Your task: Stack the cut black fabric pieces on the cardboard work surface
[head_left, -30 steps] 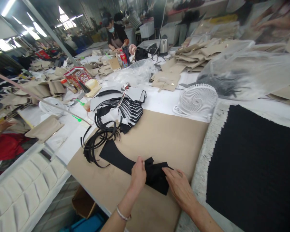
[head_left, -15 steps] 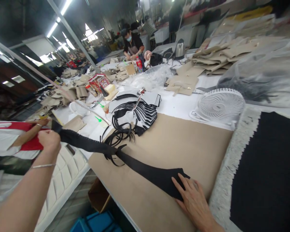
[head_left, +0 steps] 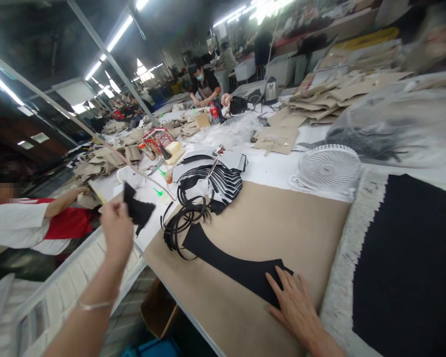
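In the head view, my left hand (head_left: 116, 225) is raised at the left with its fingers closed on a dark fabric strip (head_left: 139, 209), which hangs crumpled to the right of the fist. My right hand (head_left: 295, 302) lies with fingers spread on the wide end of a curved black fabric piece (head_left: 230, 265). That piece rests flat on a tan board (head_left: 293, 225), its narrow end near a coil of thin black strips (head_left: 186, 213). Behind the coil is a fanned stack of black and white pieces (head_left: 223, 181).
A white fan (head_left: 329, 166) stands behind the board. At the right, a black sheet (head_left: 409, 263) lies on a pale grey slab (head_left: 338, 277). Co-workers are at the left (head_left: 33, 220) and the back (head_left: 205, 87). A cardboard box (head_left: 158, 307) is below the table edge.
The dark strip, earlier stretched from my left hand to the black piece, is now apart from it and bunched up. My left hand has moved rightward; my right hand stays on the piece.
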The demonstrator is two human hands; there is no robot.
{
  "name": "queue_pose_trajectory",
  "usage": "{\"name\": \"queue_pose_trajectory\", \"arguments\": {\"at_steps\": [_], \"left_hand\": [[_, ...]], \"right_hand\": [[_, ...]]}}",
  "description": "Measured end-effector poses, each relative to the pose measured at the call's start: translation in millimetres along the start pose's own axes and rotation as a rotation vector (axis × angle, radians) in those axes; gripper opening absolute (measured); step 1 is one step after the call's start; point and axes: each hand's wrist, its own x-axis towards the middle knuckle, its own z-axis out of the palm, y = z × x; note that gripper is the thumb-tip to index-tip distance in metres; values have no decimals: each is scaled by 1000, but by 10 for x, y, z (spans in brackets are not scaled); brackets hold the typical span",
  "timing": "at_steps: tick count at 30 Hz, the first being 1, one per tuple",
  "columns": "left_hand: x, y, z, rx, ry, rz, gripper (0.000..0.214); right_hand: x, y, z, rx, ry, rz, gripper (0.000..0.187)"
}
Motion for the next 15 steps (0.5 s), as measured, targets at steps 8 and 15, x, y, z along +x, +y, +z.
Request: {"name": "queue_pose_trajectory", "arguments": {"at_steps": [8, 15], "left_hand": [[-2853, 607, 231, -371, -762, -127, 27], [-3843, 970, -84, -547, -1168, -107, 33]], "right_hand": [[-51, -276, -957, 1086, -149, 434, 55], [-672, -229, -1148, 1136, -76, 701, 38]]}}
